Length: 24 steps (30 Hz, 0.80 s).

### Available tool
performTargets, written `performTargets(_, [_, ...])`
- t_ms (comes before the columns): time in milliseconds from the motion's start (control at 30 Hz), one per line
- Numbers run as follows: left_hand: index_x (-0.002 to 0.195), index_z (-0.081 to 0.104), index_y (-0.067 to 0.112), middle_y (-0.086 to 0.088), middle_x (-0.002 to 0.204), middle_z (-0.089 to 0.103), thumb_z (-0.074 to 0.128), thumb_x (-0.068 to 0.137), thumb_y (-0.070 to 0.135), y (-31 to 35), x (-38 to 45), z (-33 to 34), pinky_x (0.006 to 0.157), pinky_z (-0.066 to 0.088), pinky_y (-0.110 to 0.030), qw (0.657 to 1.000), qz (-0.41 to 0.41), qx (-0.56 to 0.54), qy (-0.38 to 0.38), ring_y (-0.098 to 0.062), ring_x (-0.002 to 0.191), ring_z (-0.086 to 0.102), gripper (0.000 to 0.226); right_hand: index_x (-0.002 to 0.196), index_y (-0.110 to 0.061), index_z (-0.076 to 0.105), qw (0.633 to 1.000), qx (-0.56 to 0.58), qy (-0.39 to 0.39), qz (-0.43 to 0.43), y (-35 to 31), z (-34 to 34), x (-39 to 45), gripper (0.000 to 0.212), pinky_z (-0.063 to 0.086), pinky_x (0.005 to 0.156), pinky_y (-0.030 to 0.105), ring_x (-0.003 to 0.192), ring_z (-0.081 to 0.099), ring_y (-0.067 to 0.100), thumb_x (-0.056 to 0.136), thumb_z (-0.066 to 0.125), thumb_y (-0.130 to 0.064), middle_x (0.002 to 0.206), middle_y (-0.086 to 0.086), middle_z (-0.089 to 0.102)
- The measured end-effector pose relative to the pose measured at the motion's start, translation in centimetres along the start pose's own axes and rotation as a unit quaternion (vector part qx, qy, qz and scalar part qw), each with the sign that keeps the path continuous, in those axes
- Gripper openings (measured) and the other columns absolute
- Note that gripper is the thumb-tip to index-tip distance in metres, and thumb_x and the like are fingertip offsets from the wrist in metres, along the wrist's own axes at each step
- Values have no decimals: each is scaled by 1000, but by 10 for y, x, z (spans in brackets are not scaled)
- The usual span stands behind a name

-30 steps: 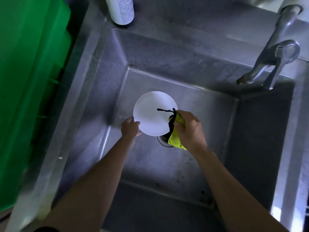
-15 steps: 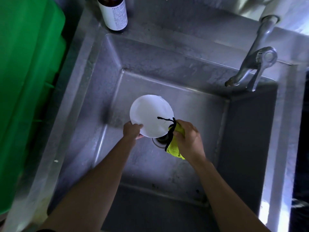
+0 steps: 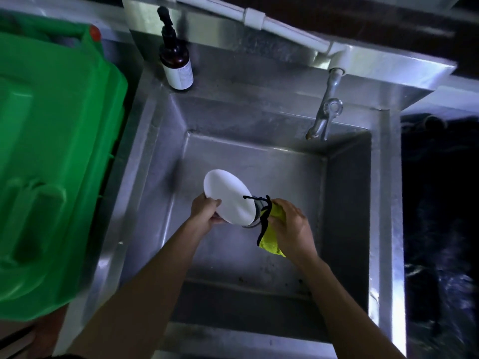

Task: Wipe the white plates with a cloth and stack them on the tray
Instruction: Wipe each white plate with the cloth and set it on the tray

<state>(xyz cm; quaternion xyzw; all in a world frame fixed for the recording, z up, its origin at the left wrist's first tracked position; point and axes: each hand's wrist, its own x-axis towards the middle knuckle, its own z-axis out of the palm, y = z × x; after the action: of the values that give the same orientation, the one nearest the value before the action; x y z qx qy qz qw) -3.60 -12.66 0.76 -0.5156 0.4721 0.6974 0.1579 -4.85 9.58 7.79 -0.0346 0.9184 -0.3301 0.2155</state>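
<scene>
One plate in hand: white plate (image 3: pixel 229 196), held tilted above the basin of the steel sink (image 3: pixel 344 208), near its drain; not resting on the sink floor.
Left hand: left hand (image 3: pixel 206 212) grips the plate's near-left rim, thumb on the upper face, fingers curled beneath.
Right hand: right hand (image 3: pixel 291 229) clenched round a bunched yellow cloth (image 3: pixel 270 242) with black edging; cloth's black trim lies at the plate's right edge, contact likely but hard to confirm.
Step judged: wiping of this plate under way; stacking not yet done.
Tray: not identifiable in view; large green plastic bin (image 3: pixel 51 164) stands left of the sink, purpose unclear.
Handling, plate: rigid, thin, probably light; likely breakable if dropped on steel. Possibly wet, so slippery at the rim. Best hold judged as now: pinch across the rim, thumb above and fingers below, leaving the face free for the cloth.
Handling, cloth: soft, limp, conforms to the plate; bunched grip suffices.
Surroundings: brown pump bottle (image 3: pixel 176 63) on the far-left sink ledge; tap (image 3: pixel 325 117) at the far-right wall, no water seen running.
Risk: one-handed rim grip while pressing with the cloth could let the plate twist or slip.
</scene>
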Motion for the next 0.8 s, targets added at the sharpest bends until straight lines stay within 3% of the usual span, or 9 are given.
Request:
performTargets(167, [139, 53, 12, -20, 130, 62, 63, 95, 5, 4, -50, -5, 81, 60, -60, 998, 22, 18, -47, -43, 109, 65, 45, 132, -19, 60, 999, 26, 16, -34, -24, -31, -15, 42, 45, 96, 39, 115, 54, 29, 90, 66, -12, 128, 0, 63])
performTargets(300, [136, 57, 14, -17, 125, 67, 65, 93, 6, 5, -92, 0, 72, 63, -50, 995, 48, 7, -86, -40, 105, 69, 44, 131, -20, 62, 995, 38, 34, -82, -47, -54, -22, 44, 42, 96, 33, 114, 54, 24, 88, 67, -12, 127, -2, 64])
performTargets(467, [118, 66, 22, -12, 115, 73, 65, 88, 1, 5, -139, 10, 68, 61, -45, 988, 67, -18, -139, -33, 98, 72, 37, 132, -21, 62, 989, 44, 17, -141, -64, -70, -32, 47, 34, 95, 20, 117, 51, 20, 87, 70, -11, 132, -3, 62])
performTargets(600, [128, 63, 19, -11, 117, 74, 66, 70, 8, 1, -169, 16, 76, 61, -49, 979, 96, -16, -181, -34, 103, 72, 59, 135, -15, 62, 981, 21, 5, -194, -65, -80, -41, 48, 38, 106, 32, 122, 52, 29, 88, 67, -5, 135, 1, 62])
performTargets(700, [131, 62, 16, -15, 122, 72, 68, 72, 7, -1, -185, 17, 81, 59, -53, 972, 115, -22, -201, -38, 109, 70, 59, 141, -15, 56, 971, -10, 4, -241, -58, -90, -46, 49, 39, 109, 45, 128, 51, 33, 93, 64, -10, 142, 4, 58])
performTargets(800, [131, 62, 12, -18, 125, 69, 71, 76, 6, -2, -200, 20, 83, 59, -55, 965, 129, -38, -226, -40, 111, 68, 57, 150, -17, 46, 953, -86, 0, -292, -46, -98, -52, 52, 33, 116, 48, 143, 40, 30, 100, 59, -20, 154, 5, 45])
